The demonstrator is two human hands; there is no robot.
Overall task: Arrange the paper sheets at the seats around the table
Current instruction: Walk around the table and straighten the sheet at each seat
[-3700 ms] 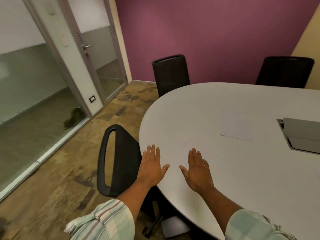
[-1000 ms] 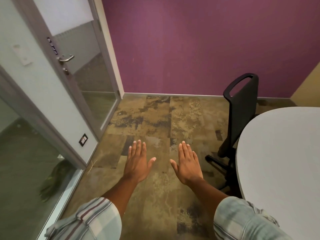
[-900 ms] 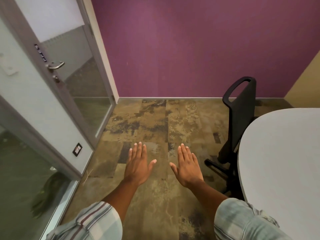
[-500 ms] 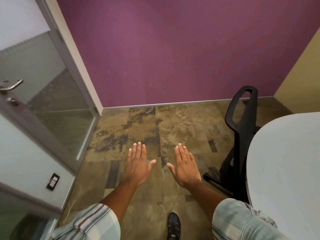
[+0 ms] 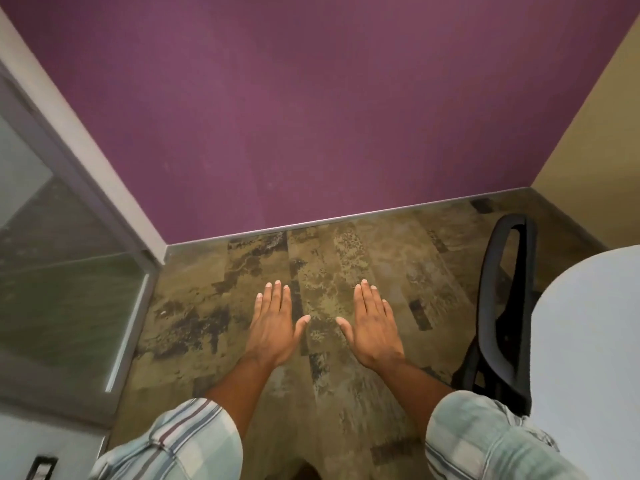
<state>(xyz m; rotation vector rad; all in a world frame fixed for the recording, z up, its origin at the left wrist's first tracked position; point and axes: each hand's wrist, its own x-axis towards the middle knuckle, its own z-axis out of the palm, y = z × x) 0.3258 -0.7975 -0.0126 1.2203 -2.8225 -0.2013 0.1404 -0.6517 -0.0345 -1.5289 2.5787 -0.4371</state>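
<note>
Two bare hands low in the middle of the frame, palms down over the mottled brown floor (image 5: 346,258): left hand (image 5: 272,327) left of centre, right hand (image 5: 374,329) right of centre, near each other but apart, thumbs turned inward. Fingers (image 5: 277,296) of both straight and close together, released, grasping nothing. Pale striped sleeves (image 5: 180,441) at the bottom edge, bare forearms beyond them. At the right edge, the curved rim of the pale grey table (image 5: 588,358), with a black chair (image 5: 489,306) just beside it on the left. Whereabouts of the paper sheets not to be told from this view. Purple wall (image 5: 311,116) across the top, yellow wall (image 5: 595,133) at upper right, glass panel (image 5: 62,271) in a grey frame at left
</note>
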